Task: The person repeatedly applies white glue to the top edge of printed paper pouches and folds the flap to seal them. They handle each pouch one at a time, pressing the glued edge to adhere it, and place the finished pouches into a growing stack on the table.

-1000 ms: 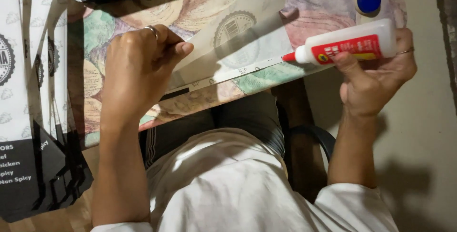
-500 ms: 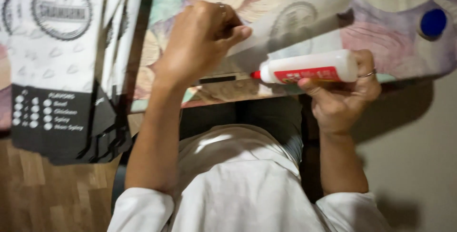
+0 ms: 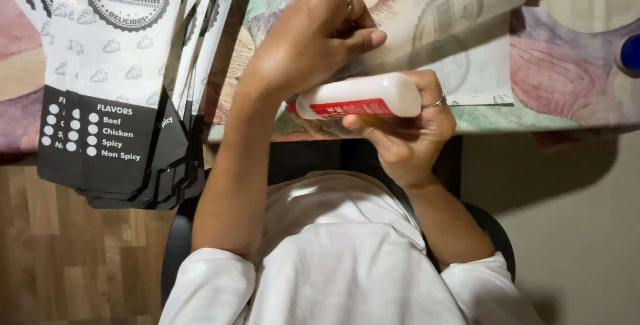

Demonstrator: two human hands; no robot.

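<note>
Right hand [image 3: 407,135]: wrapped shut round white glue bottle [image 3: 360,96], bottle horizontal, tip toward 9 o'clock, hidden behind left wrist. Left hand [image 3: 310,38]: fingers curled, pressing on paper bag [image 3: 467,38] lying flat on patterned surface [image 3: 573,78]. Stack of printed bags [image 3: 117,98] at 9 o'clock, overhanging edge. Blue cap [image 3: 630,55] at 3 o'clock.

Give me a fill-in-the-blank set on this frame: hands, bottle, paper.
1. The right hand holds a white glue bottle with a ____ label.
2. The left hand presses on a sheet of paper lying on the ____.
3. The stack of printed bags hangs over the table's edge on the person's ____ side.
4. The bottle lies nearly ____, not upright.

Missing words: red; table; left; level
</note>
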